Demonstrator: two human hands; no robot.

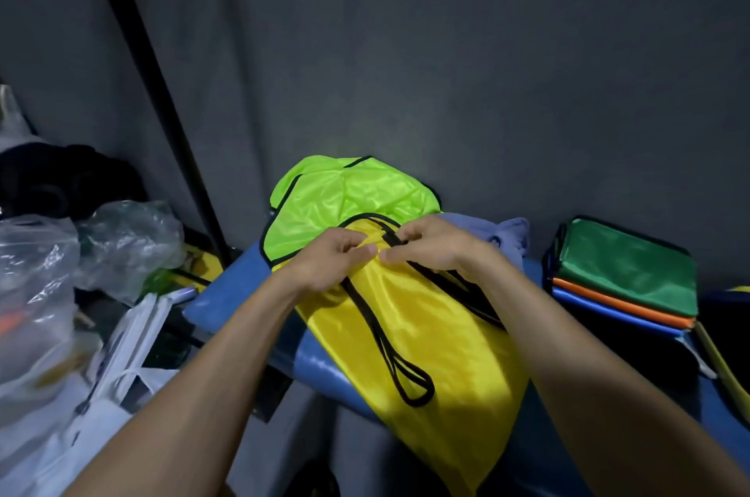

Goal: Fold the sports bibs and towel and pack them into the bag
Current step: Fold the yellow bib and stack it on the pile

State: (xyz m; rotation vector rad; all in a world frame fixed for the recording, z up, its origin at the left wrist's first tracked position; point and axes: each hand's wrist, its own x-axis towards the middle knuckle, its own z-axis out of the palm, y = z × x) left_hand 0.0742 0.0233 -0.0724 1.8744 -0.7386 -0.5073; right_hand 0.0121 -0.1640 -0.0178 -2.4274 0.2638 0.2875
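Head view: yellow bib (426, 334) lies long axis toward person; left hand (330, 259) and right hand (430, 243) both pinch far neck edge — hands nearly touching, equally near.

A dark grey curtain (446, 50) hung behind everything, with a black pole (150, 62) slanting across it at the left. Crumpled clear plastic bags (81, 253) lay heaped at the left edge, beside a pile of dark clothing (61, 180).
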